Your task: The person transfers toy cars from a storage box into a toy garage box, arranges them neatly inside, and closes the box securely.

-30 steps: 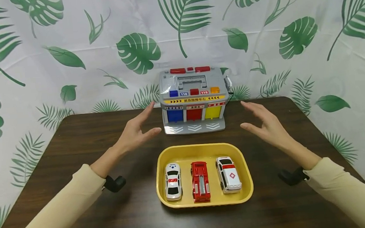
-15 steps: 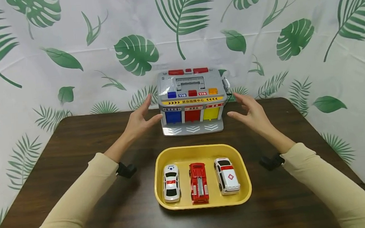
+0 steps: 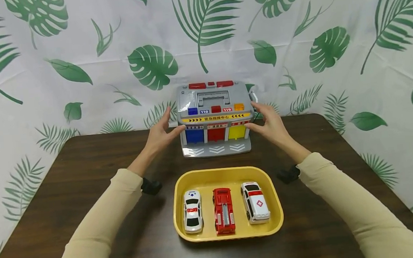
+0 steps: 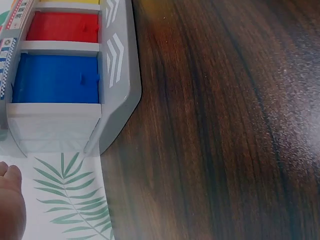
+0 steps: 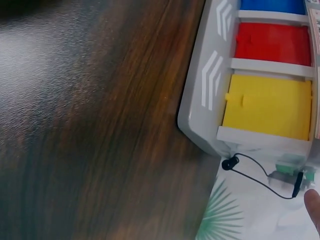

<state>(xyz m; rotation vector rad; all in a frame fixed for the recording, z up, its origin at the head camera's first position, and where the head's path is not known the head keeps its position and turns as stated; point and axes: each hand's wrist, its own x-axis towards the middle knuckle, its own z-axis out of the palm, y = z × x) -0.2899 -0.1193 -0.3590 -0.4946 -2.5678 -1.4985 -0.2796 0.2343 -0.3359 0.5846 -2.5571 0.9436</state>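
Note:
A grey toy emergency station (image 3: 213, 118) stands at the back of the table, with blue (image 4: 57, 80), red (image 3: 216, 134) and yellow (image 5: 267, 107) garage doors, all down. At its left side is my left hand (image 3: 159, 137), thumb and fingers spread apart, the thumb tip right by the front corner. My right hand (image 3: 272, 127) is at the opposite side, its thumb overlapping the front near the yellow door and its fingers by the right end. In the left wrist view part of the hand (image 4: 10, 205) shows beside the station. One fingertip (image 5: 313, 205) enters the right wrist view.
In front of the station a yellow tray (image 3: 206, 202) holds a white police car (image 3: 193, 212), a red fire truck (image 3: 223, 211) and a white ambulance (image 3: 256, 203). A thin black cord (image 5: 260, 165) hangs at the station's right end. Leaf-patterned cloth (image 3: 114, 71) backs the dark wooden table (image 3: 86, 171).
Both hands have moved inward to the toy station's sides, the right one farther than the left. The station, tray and cars keep their places, while the head view has tilted slightly.

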